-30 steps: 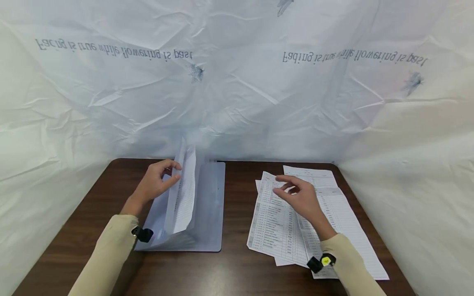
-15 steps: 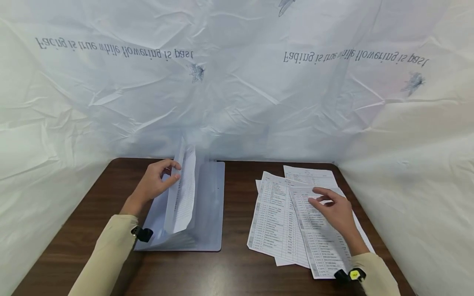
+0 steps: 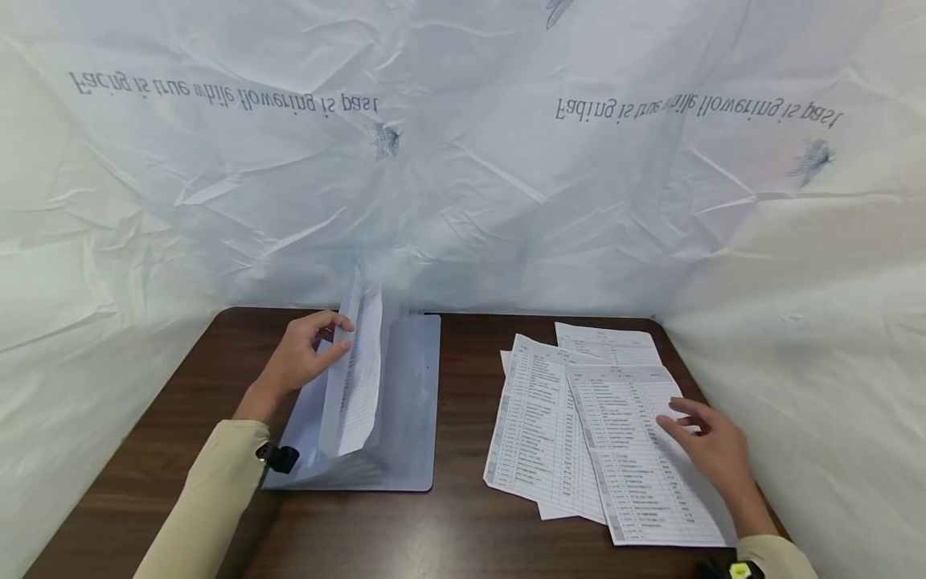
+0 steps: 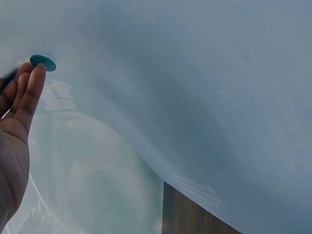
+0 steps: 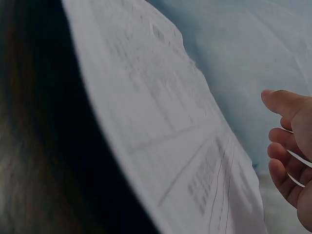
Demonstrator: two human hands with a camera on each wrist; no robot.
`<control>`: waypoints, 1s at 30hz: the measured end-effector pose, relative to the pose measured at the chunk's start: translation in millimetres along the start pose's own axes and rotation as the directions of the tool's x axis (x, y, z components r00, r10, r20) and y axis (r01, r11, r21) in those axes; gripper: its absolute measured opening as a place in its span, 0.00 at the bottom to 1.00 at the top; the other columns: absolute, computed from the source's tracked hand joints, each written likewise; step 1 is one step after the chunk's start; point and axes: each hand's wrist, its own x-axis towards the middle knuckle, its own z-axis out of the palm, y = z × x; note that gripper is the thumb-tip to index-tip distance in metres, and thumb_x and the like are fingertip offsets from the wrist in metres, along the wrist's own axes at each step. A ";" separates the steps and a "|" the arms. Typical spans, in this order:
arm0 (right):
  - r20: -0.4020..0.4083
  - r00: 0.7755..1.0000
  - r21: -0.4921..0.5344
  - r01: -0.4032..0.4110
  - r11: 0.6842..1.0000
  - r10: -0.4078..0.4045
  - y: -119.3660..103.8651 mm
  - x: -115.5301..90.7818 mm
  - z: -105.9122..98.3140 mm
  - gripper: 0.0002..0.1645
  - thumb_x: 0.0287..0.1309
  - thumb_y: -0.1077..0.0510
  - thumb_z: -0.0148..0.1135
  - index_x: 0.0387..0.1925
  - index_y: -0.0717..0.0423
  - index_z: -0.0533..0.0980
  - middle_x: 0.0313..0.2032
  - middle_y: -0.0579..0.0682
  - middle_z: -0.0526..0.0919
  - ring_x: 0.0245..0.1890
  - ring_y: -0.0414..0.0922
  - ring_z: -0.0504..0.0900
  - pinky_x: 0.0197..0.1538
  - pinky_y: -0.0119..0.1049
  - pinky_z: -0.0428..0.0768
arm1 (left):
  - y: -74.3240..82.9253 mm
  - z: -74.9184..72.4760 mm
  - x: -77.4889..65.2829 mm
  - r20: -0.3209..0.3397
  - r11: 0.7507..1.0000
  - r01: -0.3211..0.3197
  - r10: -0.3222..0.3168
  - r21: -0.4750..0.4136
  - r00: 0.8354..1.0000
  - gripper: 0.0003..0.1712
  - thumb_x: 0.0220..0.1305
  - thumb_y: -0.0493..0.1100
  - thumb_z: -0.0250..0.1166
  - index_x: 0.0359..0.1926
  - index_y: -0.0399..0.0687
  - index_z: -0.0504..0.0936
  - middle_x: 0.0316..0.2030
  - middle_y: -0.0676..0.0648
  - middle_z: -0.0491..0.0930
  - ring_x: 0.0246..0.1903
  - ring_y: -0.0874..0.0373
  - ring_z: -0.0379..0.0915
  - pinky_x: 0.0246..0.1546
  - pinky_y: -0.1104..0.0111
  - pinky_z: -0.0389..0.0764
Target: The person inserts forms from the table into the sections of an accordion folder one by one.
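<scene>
My left hand (image 3: 300, 354) pinches the raised cover of a translucent plastic document folder (image 3: 414, 402) at the left of the table. A printed sheet (image 3: 363, 374) stands upright inside its open cover. In the left wrist view, the fingertips of the left hand (image 4: 22, 102) meet a teal snap button (image 4: 45, 63) on the plastic. My right hand (image 3: 716, 450) hovers over the right edge of the uppermost loose printed sheet (image 3: 629, 450), fingers loosely bent. The right wrist view shows this hand (image 5: 297, 141) with thumb and fingers apart, beside the paper (image 5: 146, 97), holding nothing.
Further printed sheets (image 3: 538, 426) lie fanned out and overlapping under the uppermost one. One sheet (image 3: 608, 342) reaches toward the back right corner. The dark wooden table (image 3: 463, 450) is bordered by white plastic sheeting (image 3: 470, 201) at the back and sides.
The right hand has moved right and nearer to me across the papers, uncovering more of the uppermost sheet. My left hand and the folder have stayed in place.
</scene>
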 end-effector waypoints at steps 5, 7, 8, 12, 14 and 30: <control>-0.010 0.999 -0.023 -0.043 0.999 0.043 11.9 -6.5 -6.2 0.34 0.55 0.44 0.77 0.58 0.59 0.81 0.51 0.61 0.85 0.42 0.46 0.78 0.35 0.25 0.69 | 1.5 0.2 0.3 0.005 1.000 -0.006 0.006 0.003 1.000 0.11 0.60 0.33 0.69 0.45 0.41 0.82 0.40 0.45 0.83 0.34 0.61 0.73 0.36 0.73 0.77; -0.010 0.998 -0.039 -0.058 0.998 0.058 15.6 -7.7 -8.3 0.35 0.55 0.43 0.77 0.58 0.60 0.81 0.51 0.62 0.85 0.43 0.47 0.78 0.36 0.26 0.69 | 1.5 0.3 0.3 0.005 1.000 -0.009 0.009 -0.001 1.000 0.11 0.60 0.33 0.69 0.45 0.41 0.82 0.40 0.45 0.83 0.35 0.62 0.73 0.36 0.74 0.77; -0.009 0.998 -0.046 -0.066 0.997 0.066 17.0 -8.0 -9.3 0.36 0.54 0.43 0.77 0.58 0.60 0.80 0.51 0.62 0.85 0.44 0.48 0.78 0.37 0.27 0.69 | 1.6 0.4 0.3 0.005 1.000 -0.011 0.011 -0.003 1.000 0.11 0.60 0.33 0.69 0.45 0.41 0.82 0.40 0.45 0.83 0.35 0.62 0.72 0.36 0.75 0.76; 0.027 0.993 -0.075 -0.111 0.991 0.113 21.4 -7.9 -11.3 0.40 0.53 0.44 0.78 0.61 0.65 0.77 0.55 0.67 0.82 0.51 0.60 0.80 0.44 0.39 0.74 | 0.6 0.1 0.6 -0.002 1.000 -0.007 0.007 -0.014 1.000 0.11 0.60 0.33 0.69 0.45 0.41 0.82 0.40 0.44 0.83 0.35 0.62 0.72 0.37 0.76 0.76; 0.046 0.990 -0.096 -0.128 0.987 0.133 22.9 -7.6 -11.4 0.42 0.53 0.44 0.78 0.62 0.66 0.76 0.57 0.69 0.80 0.53 0.63 0.79 0.45 0.47 0.75 | -0.2 0.1 0.4 -0.008 1.000 -0.009 0.009 -0.012 1.000 0.11 0.60 0.32 0.69 0.45 0.41 0.82 0.40 0.44 0.83 0.36 0.62 0.73 0.37 0.75 0.77; 0.079 0.981 -0.146 -0.167 0.975 0.179 37.2 -10.4 -14.0 0.44 0.53 0.48 0.78 0.62 0.70 0.73 0.55 0.71 0.79 0.44 0.59 0.80 0.38 0.40 0.71 | 0.6 0.4 0.5 -0.015 1.000 -0.019 0.020 0.010 1.000 0.15 0.55 0.29 0.71 0.45 0.39 0.83 0.40 0.43 0.84 0.35 0.61 0.73 0.37 0.75 0.77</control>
